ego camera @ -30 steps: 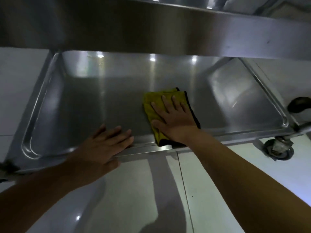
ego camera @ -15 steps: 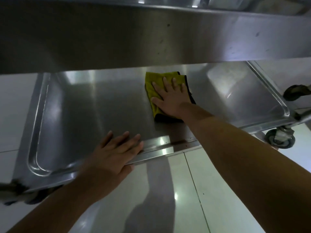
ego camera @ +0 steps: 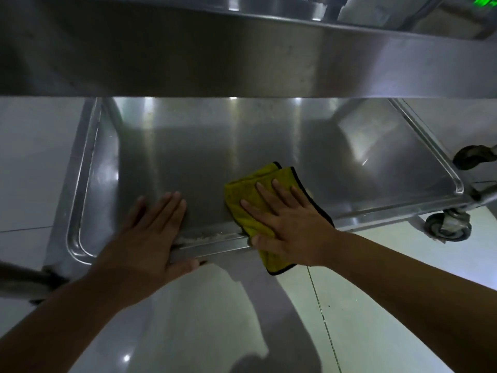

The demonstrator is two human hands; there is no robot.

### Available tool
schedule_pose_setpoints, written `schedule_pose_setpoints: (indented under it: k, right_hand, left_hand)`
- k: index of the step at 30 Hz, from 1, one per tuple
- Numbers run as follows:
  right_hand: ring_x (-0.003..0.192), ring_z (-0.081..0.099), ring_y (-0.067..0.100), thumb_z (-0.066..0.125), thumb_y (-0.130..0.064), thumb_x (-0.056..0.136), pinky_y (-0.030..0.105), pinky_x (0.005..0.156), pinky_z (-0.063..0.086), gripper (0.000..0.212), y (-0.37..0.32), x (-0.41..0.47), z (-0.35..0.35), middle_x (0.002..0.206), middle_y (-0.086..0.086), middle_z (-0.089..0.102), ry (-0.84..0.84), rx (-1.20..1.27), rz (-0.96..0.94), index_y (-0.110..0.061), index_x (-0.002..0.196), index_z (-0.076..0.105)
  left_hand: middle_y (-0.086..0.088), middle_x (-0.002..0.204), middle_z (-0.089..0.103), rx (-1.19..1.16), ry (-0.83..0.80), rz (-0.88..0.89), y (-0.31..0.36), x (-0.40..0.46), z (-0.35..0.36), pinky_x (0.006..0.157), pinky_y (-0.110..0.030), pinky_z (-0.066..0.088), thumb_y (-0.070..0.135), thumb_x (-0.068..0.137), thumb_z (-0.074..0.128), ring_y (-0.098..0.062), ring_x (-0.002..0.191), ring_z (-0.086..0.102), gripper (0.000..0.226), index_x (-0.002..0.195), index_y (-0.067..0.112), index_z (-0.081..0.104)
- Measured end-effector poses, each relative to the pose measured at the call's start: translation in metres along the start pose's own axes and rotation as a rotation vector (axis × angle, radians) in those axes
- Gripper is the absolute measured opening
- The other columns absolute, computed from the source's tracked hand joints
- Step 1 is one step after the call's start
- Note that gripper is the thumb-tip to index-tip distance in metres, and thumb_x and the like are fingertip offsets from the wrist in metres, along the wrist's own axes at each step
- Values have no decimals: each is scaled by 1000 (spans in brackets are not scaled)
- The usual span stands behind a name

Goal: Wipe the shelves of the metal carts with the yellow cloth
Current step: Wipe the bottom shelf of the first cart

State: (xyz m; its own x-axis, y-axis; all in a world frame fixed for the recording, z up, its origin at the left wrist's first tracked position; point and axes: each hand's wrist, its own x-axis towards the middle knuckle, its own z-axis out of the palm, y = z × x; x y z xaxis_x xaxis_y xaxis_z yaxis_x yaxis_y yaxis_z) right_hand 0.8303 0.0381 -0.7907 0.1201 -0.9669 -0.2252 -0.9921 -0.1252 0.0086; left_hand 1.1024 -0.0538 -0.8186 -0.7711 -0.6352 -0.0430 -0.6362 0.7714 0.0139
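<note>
Pale floor tiles (ego camera: 376, 305) lie beneath a steel cart whose lower shelf (ego camera: 204, 157) stretches out beyond the fingertips, a caster wheel (ego camera: 447, 227) at its right corner. Left hand (ego camera: 150, 235) rests flat, fingers straight, over the near rim. Right hand (ego camera: 289, 224) presses the yellow cloth (ego camera: 242, 200) under straight fingers, its near end overhanging the rim.
</note>
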Motion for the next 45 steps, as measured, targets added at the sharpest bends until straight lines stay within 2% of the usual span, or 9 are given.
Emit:
schedule_pose_setpoints:
  k: [3,7,11,21,25,28,33,38,45]
  right_hand:
    - [148,-10,26,-1,-83,70,47,118,-4,81,6,52,-6,161,-7,-9,-6,-17,69,-51,144,-12]
    - [147,-13,30,22,-77,85,52,117,-6,74,19,131,-21,161,-3,-11,16,16,151,-49,148,-5]
    - [145,-18,36,24,-76,88,57,115,-8,74,21,179,-32,160,2,-17,5,36,256,-47,149,-5]
    - [146,-19,29,23,-69,92,52,116,-10,68,-14,131,-23,160,-3,-18,-7,21,99,-47,148,-9]
    - [146,-17,28,0,-78,78,51,117,-9,71,-44,76,-9,161,-4,-15,-33,9,19,-50,140,-19]
    - [147,-3,34,-14,-77,78,52,116,-1,70,-64,32,-3,162,1,3,13,21,-103,-46,141,-10]
    - [147,-15,28,-25,-74,73,49,118,-6,69,-66,25,-10,161,-5,-11,-35,11,-142,-49,137,-21]
    - [147,-15,20,-2,-72,78,46,119,-5,75,-63,89,-12,160,-11,-14,5,-4,-41,-38,140,-27]
    - [147,-13,28,22,-64,95,52,117,-5,70,-48,188,-39,161,-5,-12,3,11,143,-37,151,-10]
  left_hand:
    - [-17,147,37,-4,34,15,-1,3,7,110,-50,21,73,88,11,-23,138,27,97,139,-3,41]
    - [-17,149,36,-34,69,25,-3,0,7,110,-52,24,72,87,19,-25,140,29,95,140,-3,40]
    - [-17,150,33,-28,70,40,-5,2,6,111,-52,25,73,84,31,-26,141,28,96,143,-3,34]
    - [-19,150,33,-43,110,-2,-8,4,5,109,-52,22,73,71,42,-28,139,27,105,142,-4,31]
    - [-21,139,45,-105,206,-53,-6,-1,3,110,-53,25,73,64,47,-33,129,38,107,137,-4,40]
    - [-24,123,53,-188,296,-117,-1,-11,-3,105,-44,24,67,60,49,-34,113,40,99,129,-4,43]
    - [-24,144,40,-11,126,-93,-21,-57,5,110,-48,25,57,83,36,-35,131,40,85,140,-7,36]
    - [-20,145,40,31,39,-88,-26,-61,10,108,-45,23,46,83,32,-36,133,40,76,141,-2,38]
    - [-25,142,42,17,111,-56,-26,-62,6,106,-51,26,28,88,30,-40,129,44,62,139,-7,39]
